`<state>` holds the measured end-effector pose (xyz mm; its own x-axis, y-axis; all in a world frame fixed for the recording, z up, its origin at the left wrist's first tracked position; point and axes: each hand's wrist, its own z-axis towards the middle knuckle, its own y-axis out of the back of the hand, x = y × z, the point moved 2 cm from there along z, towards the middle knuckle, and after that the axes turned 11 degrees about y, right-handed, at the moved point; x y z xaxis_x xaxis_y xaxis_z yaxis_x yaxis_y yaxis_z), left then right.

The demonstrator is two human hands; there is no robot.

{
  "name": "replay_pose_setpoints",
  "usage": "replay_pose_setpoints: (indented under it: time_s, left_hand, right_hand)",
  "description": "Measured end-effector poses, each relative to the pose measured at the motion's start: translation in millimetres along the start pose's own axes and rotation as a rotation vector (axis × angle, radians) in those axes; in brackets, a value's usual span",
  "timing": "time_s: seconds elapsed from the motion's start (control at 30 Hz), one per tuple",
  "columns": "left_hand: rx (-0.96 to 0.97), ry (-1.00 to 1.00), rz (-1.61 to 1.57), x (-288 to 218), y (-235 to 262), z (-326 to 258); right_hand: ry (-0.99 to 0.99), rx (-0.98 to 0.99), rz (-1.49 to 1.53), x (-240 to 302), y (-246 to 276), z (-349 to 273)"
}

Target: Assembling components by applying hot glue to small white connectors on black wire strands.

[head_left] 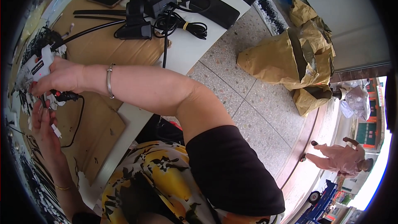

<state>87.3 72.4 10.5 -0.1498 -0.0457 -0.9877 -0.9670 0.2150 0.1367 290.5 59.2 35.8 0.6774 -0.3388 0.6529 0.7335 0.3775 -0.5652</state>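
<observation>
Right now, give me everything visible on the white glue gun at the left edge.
The glue gun is white, plastic-looking, with a small red patch on its side. The right hand grips its handle, holding it above the cardboard-covered table, body tilted. A black cord leaves near its base and loops down across the cardboard. The left hand sits just below it, fingers raised toward it. Its nozzle tip is too distorted at the picture's rim to make out.

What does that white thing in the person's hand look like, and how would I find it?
Look at the brown cardboard covering the table, then go to its left edge. There the right hand grips a white glue gun with a black cord; everything nearby is black.
</observation>
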Motion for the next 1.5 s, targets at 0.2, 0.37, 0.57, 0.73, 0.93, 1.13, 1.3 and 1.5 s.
replay_pose_setpoints:
  time_s: [0.2, 0.37, 0.57, 0.73, 0.93, 1.13, 1.3, 1.5]
  left_hand:
    - [0.032, 0.134, -0.089, -11, -31, -30]
    - [0.138, 0.213, -0.215, -21, -47, -56]
    - [0.159, 0.260, -0.293, -35, -36, -81]
    - [0.109, 0.231, -0.366, -42, -27, -95]
    - [0.080, 0.151, -0.487, -34, -11, -111]
    - [0.204, 0.091, -0.510, -38, 4, -122]
    - [0.212, 0.111, -0.434, -38, 13, -119]
    - [0.210, 0.045, -0.477, -18, 17, -101]
  right_hand:
    - [0.027, -0.006, 0.044, -1, 1, -1]
    - [0.010, 0.011, -0.105, 10, -2, 3]
    - [-0.036, 0.044, -0.162, 10, -19, 9]
    - [-0.029, 0.115, -0.218, 11, -39, 19]
    - [-0.020, 0.294, -0.333, 14, -77, 36]
    - [0.030, 0.420, -0.239, 8, -93, 57]
    - [0.083, 0.474, -0.193, 0, -99, 59]
    - [0.029, 0.354, -0.259, -13, -79, 67]
